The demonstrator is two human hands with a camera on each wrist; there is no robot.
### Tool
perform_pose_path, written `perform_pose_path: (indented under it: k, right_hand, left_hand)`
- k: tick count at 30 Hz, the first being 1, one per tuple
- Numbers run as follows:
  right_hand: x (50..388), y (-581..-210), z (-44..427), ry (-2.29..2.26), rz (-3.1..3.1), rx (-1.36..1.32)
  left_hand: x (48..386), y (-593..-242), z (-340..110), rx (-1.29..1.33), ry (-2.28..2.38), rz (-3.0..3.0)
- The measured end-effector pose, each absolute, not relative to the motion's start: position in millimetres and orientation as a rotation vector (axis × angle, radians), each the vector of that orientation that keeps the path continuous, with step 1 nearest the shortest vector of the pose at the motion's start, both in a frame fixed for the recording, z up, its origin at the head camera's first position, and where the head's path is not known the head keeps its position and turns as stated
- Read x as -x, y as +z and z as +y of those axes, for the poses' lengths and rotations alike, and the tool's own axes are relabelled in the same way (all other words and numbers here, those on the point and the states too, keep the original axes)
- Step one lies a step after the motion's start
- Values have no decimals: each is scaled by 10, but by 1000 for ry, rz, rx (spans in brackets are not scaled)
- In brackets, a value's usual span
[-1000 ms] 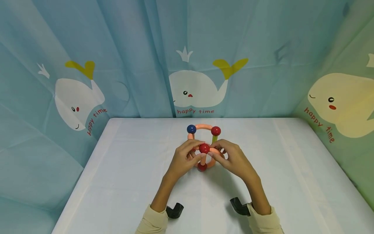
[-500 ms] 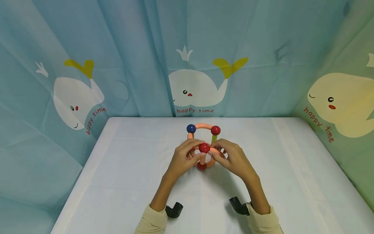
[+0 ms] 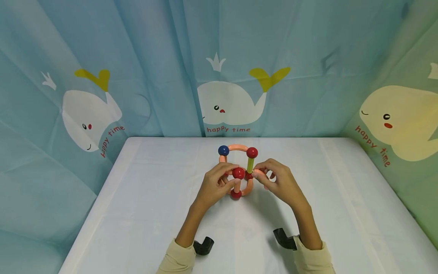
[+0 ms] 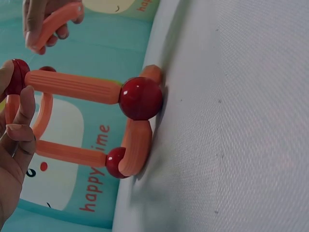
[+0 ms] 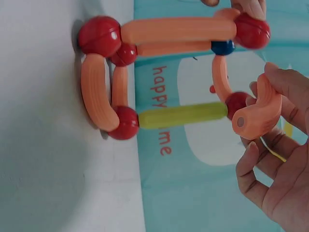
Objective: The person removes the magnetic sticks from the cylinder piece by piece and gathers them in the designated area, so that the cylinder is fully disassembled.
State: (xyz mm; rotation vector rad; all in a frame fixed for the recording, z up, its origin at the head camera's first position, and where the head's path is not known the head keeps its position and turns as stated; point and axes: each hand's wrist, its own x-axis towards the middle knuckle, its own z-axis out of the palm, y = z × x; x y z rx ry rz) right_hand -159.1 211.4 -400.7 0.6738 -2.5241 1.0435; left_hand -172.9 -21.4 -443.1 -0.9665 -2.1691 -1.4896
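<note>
While the ball-and-rod frame [image 3: 251,185] stands on the surface [image 3: 154,198] near the middle of its far edge, weak spots run left to right. Leftmost: blue ball [image 3: 223,150], up top on the far-edge side, no hand on it; a sideways shove would probably rack that part. Next, left hand [image 3: 215,184], thumb and finger clamped on the front red ball [image 3: 238,173]. Main anchor, but lifting it could pop the ball off the front post [image 3: 237,185], since joints look like end contact only. Post foot is a lower red ball [image 3: 236,194] on the surface; a pull toward the near edge could drag it and skew the base. Further right, rear red ball [image 3: 252,152] sits atop the green rod [image 3: 250,165], unheld; a knuckle brushing past may knock it. Far right, right hand [image 3: 275,180], thumb and fingers pinching a curved orange rod [image 5: 260,116], which looks clear of the frame in the left wrist view. Fingers hide part of it, so a misjudged angle is a risk. If ends are magnetic, a wrong pole could kick it away, or an early snap yank a joint loose. Exact gap to the nearest ball: can't tell.
</note>
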Motion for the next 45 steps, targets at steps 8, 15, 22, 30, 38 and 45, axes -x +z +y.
perform_pose_path:
  k: [8, 15, 22, 30, 38, 45]
  right_hand:
    - [1640, -4090, 2266, 1109, -2620, -334]
    - [1723, -4239, 2393, 1189, -2715, 56]
    - [1848, -4423, 2486, 1211, -2825, 230]
    - [1917, -4565, 2510, 1149, -2908, 381]
    - [1896, -4540, 2579, 1059, -2976, 289]
    - [1861, -4459, 2593, 1066, -3091, 239]
  left_hand:
    - [1718, -4426, -212, 944, -1492, -2190]
    - [1716, -4430, -210, 944, -1493, -2187]
    - [1725, -4431, -213, 942, -1497, -2180]
    - [1707, -4424, -204, 939, -1500, -2189]
    - [1699, -4431, -202, 931, -1484, -2200]
    - [1708, -4437, -206, 931, -1490, -2200]
